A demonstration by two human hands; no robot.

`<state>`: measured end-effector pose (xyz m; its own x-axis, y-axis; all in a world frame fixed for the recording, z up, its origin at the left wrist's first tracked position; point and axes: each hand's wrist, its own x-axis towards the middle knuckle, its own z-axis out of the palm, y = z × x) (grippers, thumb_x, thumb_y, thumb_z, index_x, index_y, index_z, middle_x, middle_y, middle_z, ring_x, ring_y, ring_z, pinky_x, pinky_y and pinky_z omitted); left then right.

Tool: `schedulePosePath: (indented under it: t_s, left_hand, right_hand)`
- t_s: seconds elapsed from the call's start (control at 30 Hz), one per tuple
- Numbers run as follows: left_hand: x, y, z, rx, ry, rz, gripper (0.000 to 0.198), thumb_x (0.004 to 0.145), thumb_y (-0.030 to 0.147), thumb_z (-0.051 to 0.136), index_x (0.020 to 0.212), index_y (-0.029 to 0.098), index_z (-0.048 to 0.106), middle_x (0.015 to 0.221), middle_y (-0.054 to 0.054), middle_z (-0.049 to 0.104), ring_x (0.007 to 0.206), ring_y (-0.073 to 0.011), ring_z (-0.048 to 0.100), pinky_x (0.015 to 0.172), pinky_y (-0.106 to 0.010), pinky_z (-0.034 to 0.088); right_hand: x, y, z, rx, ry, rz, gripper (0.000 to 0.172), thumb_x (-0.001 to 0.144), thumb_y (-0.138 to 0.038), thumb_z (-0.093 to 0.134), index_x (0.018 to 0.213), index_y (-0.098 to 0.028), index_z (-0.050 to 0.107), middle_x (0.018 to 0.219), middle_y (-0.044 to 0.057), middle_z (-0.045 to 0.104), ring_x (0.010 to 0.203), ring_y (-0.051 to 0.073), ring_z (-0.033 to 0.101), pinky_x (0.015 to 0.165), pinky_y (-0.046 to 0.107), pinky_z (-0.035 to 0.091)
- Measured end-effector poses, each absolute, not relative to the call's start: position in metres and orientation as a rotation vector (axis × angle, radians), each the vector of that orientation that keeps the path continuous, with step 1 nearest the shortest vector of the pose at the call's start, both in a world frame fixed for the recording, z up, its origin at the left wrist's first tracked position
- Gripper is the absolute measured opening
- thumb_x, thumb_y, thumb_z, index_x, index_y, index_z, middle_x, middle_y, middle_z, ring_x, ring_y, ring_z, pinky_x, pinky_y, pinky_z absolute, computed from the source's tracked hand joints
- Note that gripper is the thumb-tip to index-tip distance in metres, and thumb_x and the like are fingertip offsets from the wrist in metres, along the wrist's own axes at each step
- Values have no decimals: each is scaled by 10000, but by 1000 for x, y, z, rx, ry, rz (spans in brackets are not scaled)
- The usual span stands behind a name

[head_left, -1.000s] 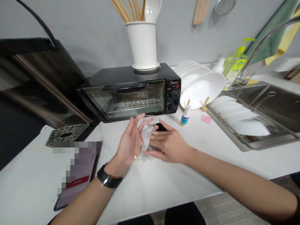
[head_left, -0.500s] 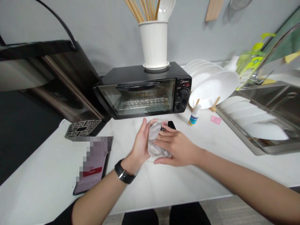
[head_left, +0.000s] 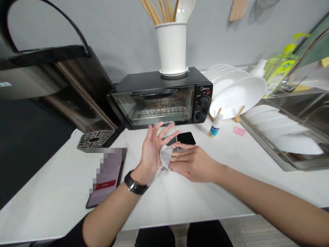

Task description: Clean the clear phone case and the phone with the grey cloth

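My left hand [head_left: 149,153], palm up with a dark watch on the wrist, holds a clear phone case [head_left: 166,131]. Its fingers show through the transparent material. A light grey cloth [head_left: 166,156] is bunched over the lower part of the case, against the left palm. My right hand [head_left: 195,163] grips this cloth from the right side, its fingertips partly hidden by it. Just behind the hands a black smartphone [head_left: 187,138] lies flat on the white counter.
A toaster oven [head_left: 159,103] with a white utensil pot [head_left: 172,48] on top stands behind. Left are a dark appliance [head_left: 95,92] and a tablet-like device [head_left: 110,175]. Rightward are a small spray bottle [head_left: 215,127], pink note [head_left: 240,131], plates [head_left: 239,97] and sink [head_left: 285,168].
The cloth has slid down from spreading over most of the case to its lower end, exposing the upper case and left fingers. The right hand has moved slightly; the view has shifted a little.
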<state>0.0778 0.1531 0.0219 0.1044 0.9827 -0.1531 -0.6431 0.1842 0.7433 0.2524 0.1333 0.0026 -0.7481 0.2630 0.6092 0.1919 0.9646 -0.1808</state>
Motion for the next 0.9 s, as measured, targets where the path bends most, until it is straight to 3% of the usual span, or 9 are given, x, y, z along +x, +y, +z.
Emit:
schedulePosePath:
  t_s: [0.1,0.2,0.3,0.47,0.57,0.67,0.8,0.9]
  left_hand:
    - [76,157,16,639,750,1322,300,1006,393,600,1277,285,533,1348,-90,682,1131,-287,735,962,-462,567]
    - [83,155,4,778,754,1287,420,900,209,711,1267,273,516,1192,-56,732,1103,-236,731,1064,-431,501]
    - [95,146,-9,1106,766,1155,440,879,179,714,1268,244,519,1158,-64,732,1146,-227,678,1105,-420,446]
    - [108,125,-22,1887,1031,959,469,831,175,712,1261,236,536,1328,-114,626,1266,-327,531,1146,-552,379]
    - [109,120,-21,2067,1162,959,641,832,188,709,1427,216,474,1473,-164,527,1372,-386,436,1181,-605,319]
    - [101,128,-15,2080,1122,1082,689,859,163,655,1513,226,447,1573,-153,462,1471,-368,366,1255,-568,223]
    - [76,155,-9,1952,1218,1218,565,832,87,581,1374,238,630,1482,-104,585,1449,-332,422,1286,-510,186]
    - [63,168,-12,1982,1283,1044,499,823,124,632,1306,234,685,1424,-113,645,1404,-352,488,1278,-543,184]
  right_hand:
    - [259,135,6,-393,-2158,230,201,1092,-291,501,999,-215,662,907,30,772,815,160,724,774,299,578]
    - [267,139,8,-586,-1850,204,186,1082,-240,455,994,-222,617,848,34,704,723,155,665,623,275,513]
    - [271,144,4,-701,-1643,184,123,1048,-221,478,1080,-244,594,867,18,671,700,150,630,597,269,491]
    - [270,150,-9,-759,-1552,207,234,1000,-230,536,1231,-268,539,1010,39,678,795,172,644,656,296,511]
    - [269,150,-9,-805,-1579,227,228,1005,-239,509,1231,-265,525,1044,57,679,842,189,656,686,312,523]
    - [268,150,-6,-885,-1588,247,170,1025,-269,476,1183,-260,537,1011,60,678,821,197,645,685,326,516]
    - [270,151,0,-881,-1533,265,160,1014,-228,446,1127,-248,558,992,59,657,813,196,611,699,328,489]
    - [269,150,3,-710,-1692,416,186,913,-119,450,975,-225,590,875,28,627,738,173,565,660,300,446]
